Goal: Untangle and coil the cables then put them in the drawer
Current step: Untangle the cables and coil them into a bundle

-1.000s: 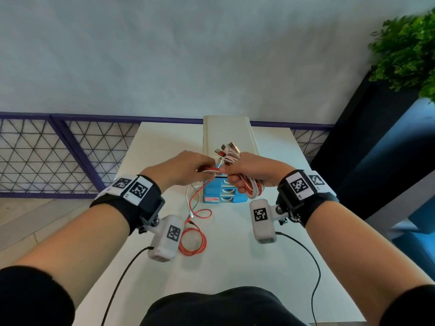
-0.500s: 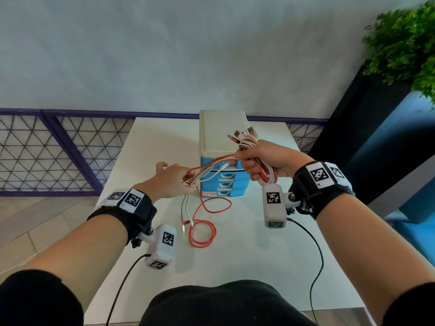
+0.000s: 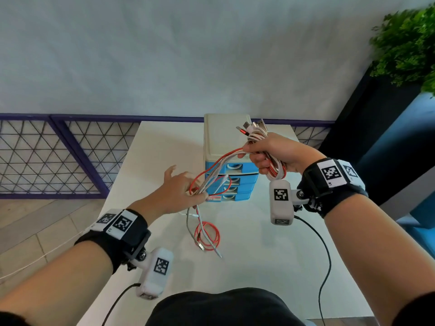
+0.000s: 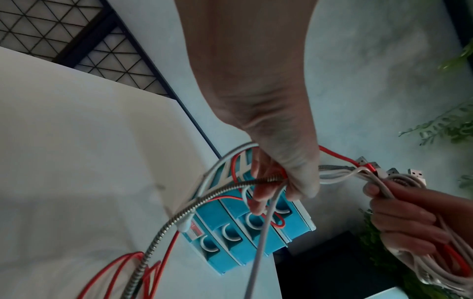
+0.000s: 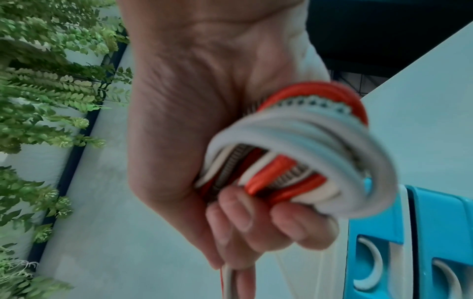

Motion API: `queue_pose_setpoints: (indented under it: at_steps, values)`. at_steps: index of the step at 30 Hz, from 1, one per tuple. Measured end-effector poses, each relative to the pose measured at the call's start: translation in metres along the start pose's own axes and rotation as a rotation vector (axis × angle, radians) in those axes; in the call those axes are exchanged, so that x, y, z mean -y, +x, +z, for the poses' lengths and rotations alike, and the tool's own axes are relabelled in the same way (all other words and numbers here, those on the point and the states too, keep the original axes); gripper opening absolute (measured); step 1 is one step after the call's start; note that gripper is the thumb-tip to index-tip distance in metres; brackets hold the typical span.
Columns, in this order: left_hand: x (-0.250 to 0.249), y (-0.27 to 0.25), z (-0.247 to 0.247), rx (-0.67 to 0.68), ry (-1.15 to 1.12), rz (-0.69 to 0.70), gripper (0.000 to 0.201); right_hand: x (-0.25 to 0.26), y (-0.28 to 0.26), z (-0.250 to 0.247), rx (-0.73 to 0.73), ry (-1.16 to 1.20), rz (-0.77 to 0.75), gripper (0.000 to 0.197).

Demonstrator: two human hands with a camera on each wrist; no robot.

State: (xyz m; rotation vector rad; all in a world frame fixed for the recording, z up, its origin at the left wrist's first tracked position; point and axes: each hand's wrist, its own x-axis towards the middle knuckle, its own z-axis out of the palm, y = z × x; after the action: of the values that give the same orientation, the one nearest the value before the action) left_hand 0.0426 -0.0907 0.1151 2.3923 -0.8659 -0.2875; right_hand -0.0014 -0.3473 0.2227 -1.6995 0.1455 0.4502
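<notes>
Cables [image 3: 274,158] coiled in right hand [image 3: 275,152], strands through left hand [image 3: 181,191].

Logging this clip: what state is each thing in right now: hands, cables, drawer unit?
right hand: grips the coiled cable bundle, raised above the table.
coiled cable bundle: looped, plug ends sticking out past the grip.
left hand: fingers curled round the loose strands.
loose strands: strung between both hands, not yet coiled.
cable tails: lying on the table.
drawer unit: upright; all visible drawers look closed.
</notes>
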Motion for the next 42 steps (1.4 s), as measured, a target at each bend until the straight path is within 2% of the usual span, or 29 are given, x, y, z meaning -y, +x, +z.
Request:
queue_pose_setpoints:
  at_steps: [2, 5, 10, 13, 16, 19, 22, 25, 26, 28, 29, 31, 34, 35, 38, 42]
  values:
    - [0.002, -0.004, 0.005, 0.03, -0.031, 0.003, 0.033, 0.002, 0.003, 0.001, -0.027, 0.007, -0.015, 0.019]
    - [0.009, -0.012, 0.006, 0.022, -0.2, -0.031, 0.018, 0.005, 0.008, 0.002, -0.055, 0.006, -0.034, 0.017]
    - [0.013, -0.017, 0.003, 0.077, -0.276, -0.131, 0.021, 0.006, 0.011, 0.005, -0.065, 0.001, -0.041, 0.016]
    - [0.024, -0.018, 0.006, 0.18, -0.216, -0.179, 0.03, 0.008, 0.01, 0.005, -0.092, 0.006, -0.045, 0.014]
    - [0.034, -0.027, 0.01, 0.246, -0.117, -0.302, 0.04, 0.013, 0.005, -0.006, -0.133, 0.027, -0.047, 0.013]
    - [0.047, -0.037, 0.016, 0.277, -0.035, -0.39, 0.039, 0.016, 0.0, -0.015, -0.146, 0.005, -0.048, 0.018]
    - [0.057, -0.037, 0.019, 0.298, -0.02, -0.392, 0.039, 0.016, 0.0, -0.015, -0.121, -0.004, -0.041, 0.019]
    - [0.052, -0.026, 0.016, 0.253, 0.015, -0.309, 0.027, 0.019, -0.001, -0.011, -0.095, -0.017, -0.035, 0.021]
    - [0.047, -0.022, 0.012, 0.226, 0.018, -0.287, 0.033, 0.019, -0.002, -0.009, -0.09, -0.034, -0.031, 0.022]
    - [0.038, -0.015, 0.004, 0.146, -0.06, -0.234, 0.058, 0.019, -0.002, -0.006, -0.091, -0.068, -0.019, 0.024]
    - [0.036, -0.012, 0.0, 0.096, -0.178, -0.205, 0.063, 0.018, -0.002, -0.005, -0.093, -0.076, -0.013, 0.024]
    - [0.021, -0.005, -0.007, 0.019, -0.474, -0.189, 0.06, 0.015, -0.001, -0.004, -0.091, -0.076, 0.001, 0.023]
    - [0.006, 0.008, -0.013, -0.074, -0.817, -0.263, 0.074, 0.013, -0.001, -0.006, -0.091, -0.066, 0.014, 0.021]
    - [0.006, 0.01, -0.013, -0.099, -0.875, -0.291, 0.068, 0.012, -0.002, -0.006, -0.084, -0.062, 0.017, 0.021]
    - [0.009, 0.005, -0.009, -0.114, -0.876, -0.29, 0.042, 0.014, -0.006, -0.004, -0.014, -0.061, 0.012, 0.022]
    - [0.015, 0.001, 0.001, -0.01, -0.712, -0.382, 0.039, 0.021, -0.014, -0.001, 0.045, -0.047, -0.058, 0.022]
